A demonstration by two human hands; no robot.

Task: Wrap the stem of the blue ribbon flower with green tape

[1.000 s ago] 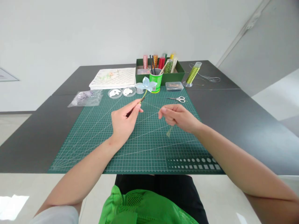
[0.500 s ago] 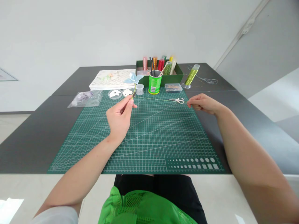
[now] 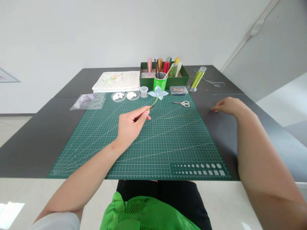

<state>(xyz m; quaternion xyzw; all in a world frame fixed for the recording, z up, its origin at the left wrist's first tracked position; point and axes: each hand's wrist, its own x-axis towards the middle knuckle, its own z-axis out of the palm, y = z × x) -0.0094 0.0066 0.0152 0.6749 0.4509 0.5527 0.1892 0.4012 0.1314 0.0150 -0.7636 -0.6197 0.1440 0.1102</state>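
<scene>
In my left hand (image 3: pixel 134 123) is a pale blue artificial flower (image 3: pixel 158 92), its thin green stem pinched between thumb and fingers so that the petals tilt up and to the right. A fine greenish thread (image 3: pixel 172 118) runs faintly above the cutting mat toward my right hand (image 3: pixel 226 106). That hand is closed in a pinch over the dark table, right of the mat, and the thread's end is lost at its fingertips. White-handled scissors (image 3: pixel 184 103) lie on the mat between the two hands.
The green cutting mat (image 3: pixel 153 153) covers the table's middle. Behind it stand a green can (image 3: pixel 160 83) of tools, a dark green box (image 3: pixel 183 78) of thread spools, a clear case (image 3: pixel 178 90) and a yellow-green spool (image 3: pixel 198 78). Leftward are white pieces in dishes (image 3: pixel 118 96), papers (image 3: pixel 116 81) and a plastic bag (image 3: pixel 88 101).
My left hand has moved right and slightly toward me with the flower, which now leans right. My right hand has drawn farther right, off the mat. The thread, taut before, now shows only faintly, lower.
</scene>
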